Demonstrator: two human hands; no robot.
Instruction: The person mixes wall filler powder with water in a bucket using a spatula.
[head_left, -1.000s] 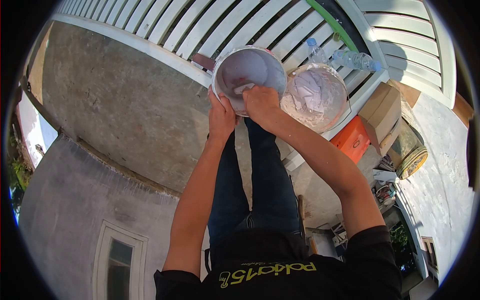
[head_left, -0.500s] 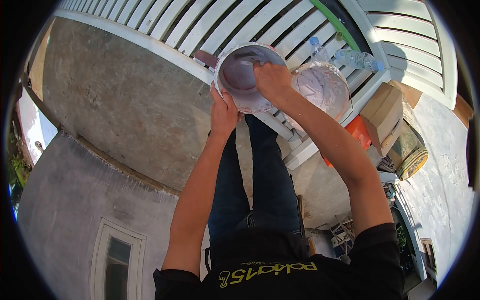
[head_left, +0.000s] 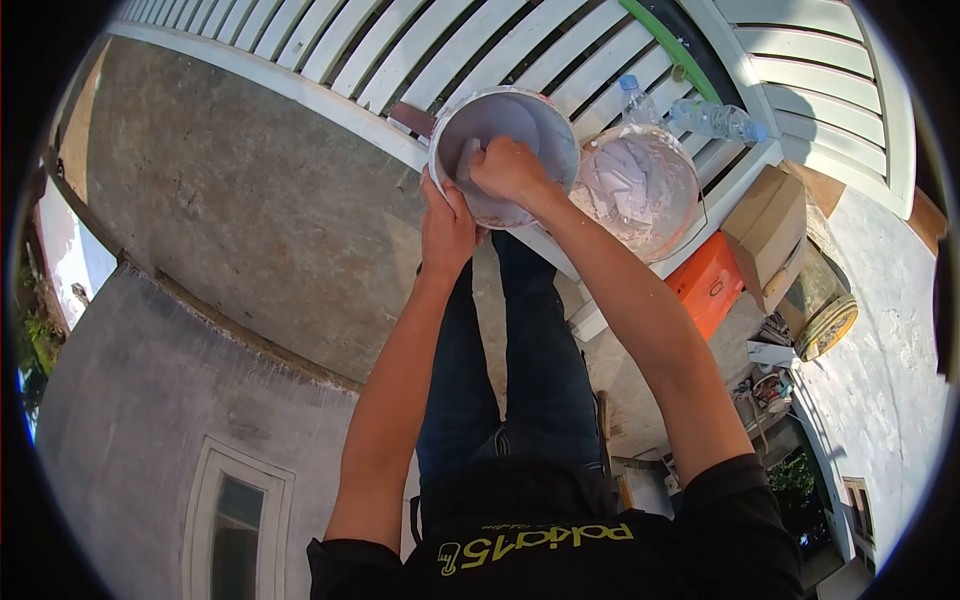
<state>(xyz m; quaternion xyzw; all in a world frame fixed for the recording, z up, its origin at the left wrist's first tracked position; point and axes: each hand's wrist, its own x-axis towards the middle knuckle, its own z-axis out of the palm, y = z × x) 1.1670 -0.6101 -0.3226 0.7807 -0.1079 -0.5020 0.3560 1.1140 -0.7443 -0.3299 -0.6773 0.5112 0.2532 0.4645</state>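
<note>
A white bucket (head_left: pixel 562 125) with a smeared rim and a pale greyish-lilac coating inside is at the slatted bench's near edge. My left hand (head_left: pixel 447 228) grips its near left rim, thumb on the outer wall. Inside the bucket, my right hand (head_left: pixel 512 172) is closed around a flat, pale scraper-like tool (head_left: pixel 467 160) against the left inner wall; the fingers partly hide it. Just to the right, a second tub (head_left: pixel 690 200) holds crumpled whitish material (head_left: pixel 625 185). A brown flat piece (head_left: pixel 410 118) sticks out left of the bucket.
The white slatted bench (head_left: pixel 365 65) runs across the top. Two clear plastic bottles (head_left: pixel 715 120) lie or stand behind the tub. At right are an orange object (head_left: pixel 707 285), a cardboard box (head_left: pixel 765 235) and a yellow-rimmed container (head_left: pixel 828 328). Concrete floor (head_left: pixel 260 180) spreads at left.
My right hand has moved left and slightly down inside the bucket, taking the tool from the far wall to the left wall. My left hand keeps its hold.
</note>
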